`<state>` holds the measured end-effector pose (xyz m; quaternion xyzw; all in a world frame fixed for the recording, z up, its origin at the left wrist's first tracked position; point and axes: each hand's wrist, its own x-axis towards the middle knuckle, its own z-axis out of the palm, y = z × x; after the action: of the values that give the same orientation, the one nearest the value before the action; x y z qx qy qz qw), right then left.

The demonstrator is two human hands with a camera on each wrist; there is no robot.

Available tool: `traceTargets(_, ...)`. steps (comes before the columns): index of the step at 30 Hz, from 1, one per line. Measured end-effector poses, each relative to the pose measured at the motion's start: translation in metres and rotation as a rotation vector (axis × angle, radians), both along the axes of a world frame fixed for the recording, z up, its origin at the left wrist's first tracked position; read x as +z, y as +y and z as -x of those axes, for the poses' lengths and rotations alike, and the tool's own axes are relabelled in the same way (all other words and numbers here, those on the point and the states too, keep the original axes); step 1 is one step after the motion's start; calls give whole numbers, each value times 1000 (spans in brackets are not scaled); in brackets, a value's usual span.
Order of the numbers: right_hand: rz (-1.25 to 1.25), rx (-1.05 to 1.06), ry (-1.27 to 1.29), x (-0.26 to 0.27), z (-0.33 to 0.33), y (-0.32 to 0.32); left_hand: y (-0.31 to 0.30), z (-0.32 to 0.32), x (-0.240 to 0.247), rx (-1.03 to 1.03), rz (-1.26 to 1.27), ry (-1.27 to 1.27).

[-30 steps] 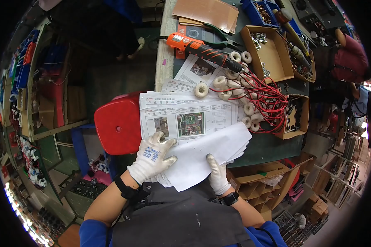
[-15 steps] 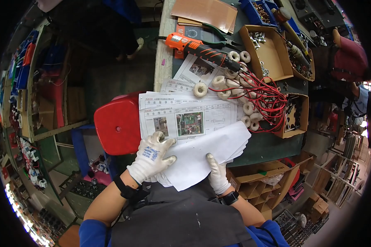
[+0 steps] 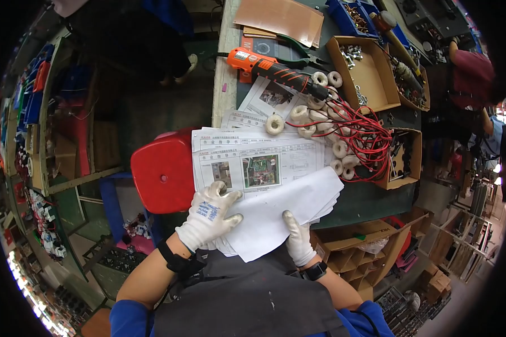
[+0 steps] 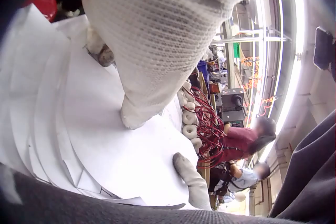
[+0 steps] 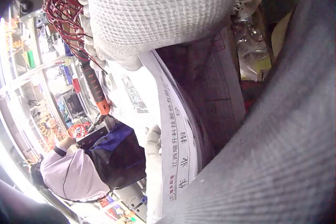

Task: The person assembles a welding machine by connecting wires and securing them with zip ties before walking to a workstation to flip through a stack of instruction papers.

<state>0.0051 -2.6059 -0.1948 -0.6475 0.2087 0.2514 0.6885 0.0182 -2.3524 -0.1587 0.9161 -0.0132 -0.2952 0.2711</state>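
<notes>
A stack of printed sheets (image 3: 230,165) lies at the table's edge, its upper pages folded back so that blank white undersides (image 3: 272,222) show. My gloved left hand (image 3: 208,216) rests on the stack's left side, thumb and bent fingertips on top of the paper. In the left wrist view, that thumb's tip touches the white page (image 4: 126,155). My gloved right hand (image 3: 299,238) grips the folded pages at their lower right edge, thumb on top and the other fingers hidden underneath. Printed text shows on the curled sheet (image 5: 178,145) below this hand in the right wrist view.
White rings (image 3: 274,123) with red wires (image 3: 365,140) lie right of the sheets. Behind are an orange-black power screwdriver (image 3: 270,67), green-handled pliers (image 3: 298,50) and a cardboard tray (image 3: 379,84) of hardware. A red stool (image 3: 160,174) stands left; a divided carton (image 3: 354,258) sits at lower right.
</notes>
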Motion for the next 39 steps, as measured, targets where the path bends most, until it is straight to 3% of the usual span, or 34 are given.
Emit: traceTargets(39,-32,-34,34,-1,-1,-1,1,0,-1,5,14,-69)
